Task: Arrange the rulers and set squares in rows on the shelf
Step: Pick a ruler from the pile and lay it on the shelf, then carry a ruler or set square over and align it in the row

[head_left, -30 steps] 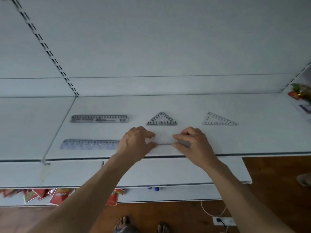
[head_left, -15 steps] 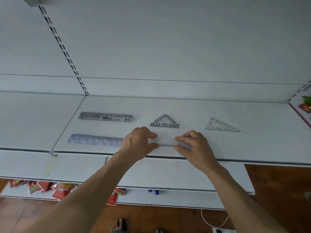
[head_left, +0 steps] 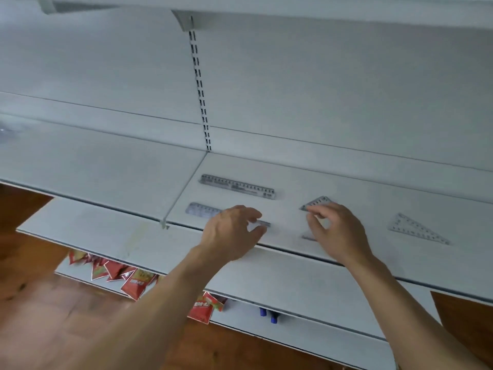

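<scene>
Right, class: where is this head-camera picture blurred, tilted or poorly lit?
Head view: motion blur smears the left hand and right hand; the back ruler looks sharper; lines of the shelf slant, so the camera is tilted; lighting is dim and flat, with faint shadows, no glare.

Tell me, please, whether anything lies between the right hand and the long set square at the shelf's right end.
Nothing visible does: only bare shelf lies between the right hand and the long set square.
</scene>
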The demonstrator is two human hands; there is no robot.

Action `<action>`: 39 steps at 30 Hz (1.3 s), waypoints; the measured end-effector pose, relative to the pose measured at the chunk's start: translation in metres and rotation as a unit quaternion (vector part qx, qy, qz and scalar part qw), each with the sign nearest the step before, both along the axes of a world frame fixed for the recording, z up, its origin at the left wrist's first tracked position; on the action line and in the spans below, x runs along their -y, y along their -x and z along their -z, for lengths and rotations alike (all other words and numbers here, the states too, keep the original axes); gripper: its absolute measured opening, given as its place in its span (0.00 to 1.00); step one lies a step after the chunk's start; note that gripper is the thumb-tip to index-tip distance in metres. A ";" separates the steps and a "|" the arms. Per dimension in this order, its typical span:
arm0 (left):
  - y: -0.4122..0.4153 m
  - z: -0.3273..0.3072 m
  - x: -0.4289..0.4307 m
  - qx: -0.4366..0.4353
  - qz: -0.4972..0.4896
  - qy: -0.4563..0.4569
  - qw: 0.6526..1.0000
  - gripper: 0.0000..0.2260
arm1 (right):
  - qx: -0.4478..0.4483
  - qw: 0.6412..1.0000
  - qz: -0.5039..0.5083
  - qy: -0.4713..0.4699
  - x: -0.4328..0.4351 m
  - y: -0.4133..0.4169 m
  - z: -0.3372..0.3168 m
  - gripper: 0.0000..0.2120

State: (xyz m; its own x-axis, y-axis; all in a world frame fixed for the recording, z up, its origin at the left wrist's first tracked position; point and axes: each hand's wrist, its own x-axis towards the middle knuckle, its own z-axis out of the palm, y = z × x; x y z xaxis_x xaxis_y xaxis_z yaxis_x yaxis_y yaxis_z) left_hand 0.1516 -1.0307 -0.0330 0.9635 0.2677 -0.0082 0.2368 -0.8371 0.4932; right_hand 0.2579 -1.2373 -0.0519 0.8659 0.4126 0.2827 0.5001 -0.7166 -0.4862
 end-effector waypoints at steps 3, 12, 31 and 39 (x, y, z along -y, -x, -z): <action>0.034 -0.002 -0.048 -0.004 -0.040 -0.027 0.999 0.16 | -0.004 0.999 -0.043 0.032 -0.060 0.011 -0.009 0.10; 0.178 -0.007 -0.230 0.002 -0.206 -0.055 0.977 0.18 | -0.032 0.973 -0.215 0.082 -0.295 0.098 -0.023 0.17; 0.315 0.008 -0.506 0.008 -0.386 -0.025 0.922 0.17 | -0.073 0.915 -0.388 0.084 -0.652 0.215 -0.016 0.21; 0.276 0.016 -0.660 0.005 -0.374 -0.043 0.927 0.15 | -0.113 0.918 -0.374 0.067 -0.811 0.180 0.000 0.22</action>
